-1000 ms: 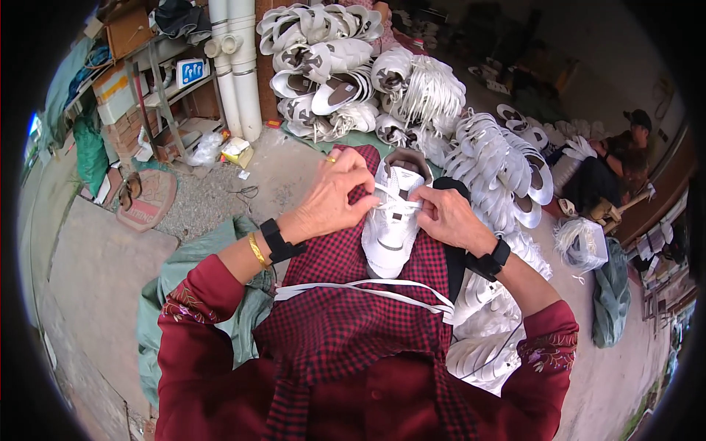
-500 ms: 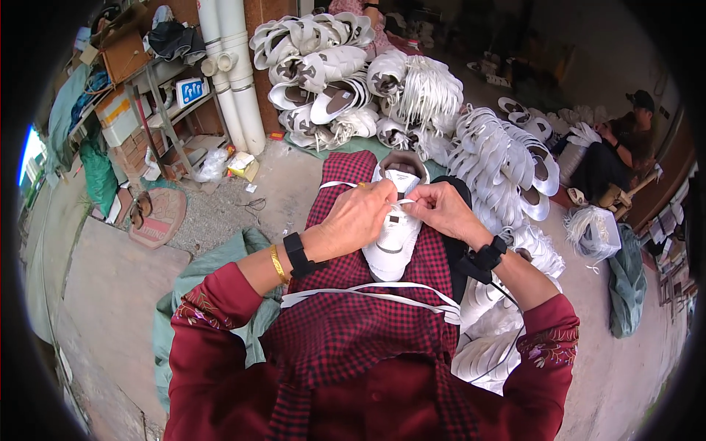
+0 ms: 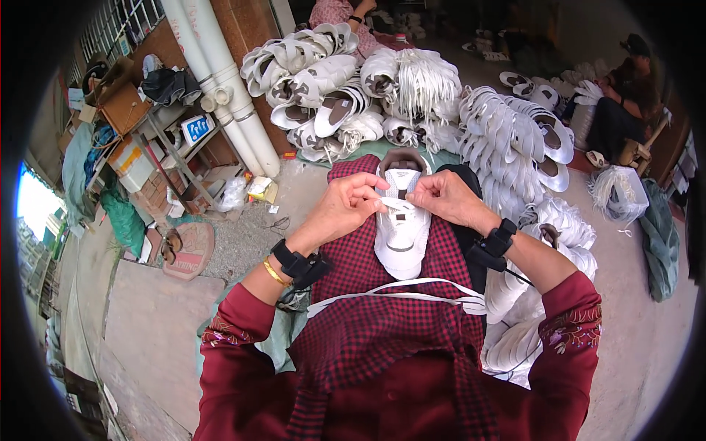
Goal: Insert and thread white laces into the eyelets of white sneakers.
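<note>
A white shoe upper (image 3: 401,250) lies on my lap with its toe toward me and its brown-lined opening away. My left hand (image 3: 344,209) is at its left edge, thumb and forefinger pinching a white shoelace (image 3: 395,203) that crosses the upper. On the other side, my right hand (image 3: 450,198) has its fingers pressed together on the same lace, near the eyelets. The lace's exact path under the fingertips is hidden. Loose white laces (image 3: 397,294) stretch across the red-and-black checked apron (image 3: 353,338) below the toe.
Bundled white shoe uppers (image 3: 323,81) are heaped ahead, and more (image 3: 515,147) stand to the right. White pipes (image 3: 220,88) and a cluttered shelf (image 3: 173,143) are at the left. A bag of laces (image 3: 619,197) sits at right, near a seated person (image 3: 625,110).
My left hand has drawn slightly left off the shoe's middle, its fingers spreading from the pinch. The right hand stays by the eyelets. The whole view has shifted and tilted.
</note>
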Demonstrator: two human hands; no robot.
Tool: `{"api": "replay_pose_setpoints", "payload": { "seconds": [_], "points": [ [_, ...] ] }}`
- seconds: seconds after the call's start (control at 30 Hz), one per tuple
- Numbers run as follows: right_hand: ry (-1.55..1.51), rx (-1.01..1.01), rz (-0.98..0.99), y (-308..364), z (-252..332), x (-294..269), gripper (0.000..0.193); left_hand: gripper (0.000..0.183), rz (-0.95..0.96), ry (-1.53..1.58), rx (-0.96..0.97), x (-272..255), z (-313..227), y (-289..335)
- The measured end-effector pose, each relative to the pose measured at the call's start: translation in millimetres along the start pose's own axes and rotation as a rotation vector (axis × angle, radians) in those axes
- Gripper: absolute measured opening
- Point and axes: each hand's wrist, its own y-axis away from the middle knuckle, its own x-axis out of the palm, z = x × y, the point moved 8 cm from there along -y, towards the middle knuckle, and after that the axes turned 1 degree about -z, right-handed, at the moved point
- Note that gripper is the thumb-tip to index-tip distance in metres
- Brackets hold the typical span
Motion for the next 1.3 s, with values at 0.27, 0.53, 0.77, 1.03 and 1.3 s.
{"api": "replay_pose_setpoints", "payload": {
  "seconds": [0.27, 0.53, 0.77, 1.03, 1.3],
  "points": [
    [0.045, 0.015, -0.119, 8, 20, -51, 0.037, 0.032, -0.058, -0.017, 0.070, 4, 4, -3],
    [0.308, 0.103, -0.144, 32, 17, -82, 0.028, 0.020, -0.363, -0.652, 0.542, -3, -19, 5],
    [0.507, -0.269, -0.088, 23, 54, -27, 0.023, 0.010, -0.169, -0.414, 0.176, -12, 15, -5],
    [0.449, -0.113, -0.018, 30, 55, -14, 0.026, 0.010, -0.344, -0.576, 0.492, -28, 5, 17],
    [0.438, 0.055, -0.021, 26, 43, -39, 0.038, 0.018, -0.461, -0.870, 0.699, -24, 7, 28]
  ]
}}
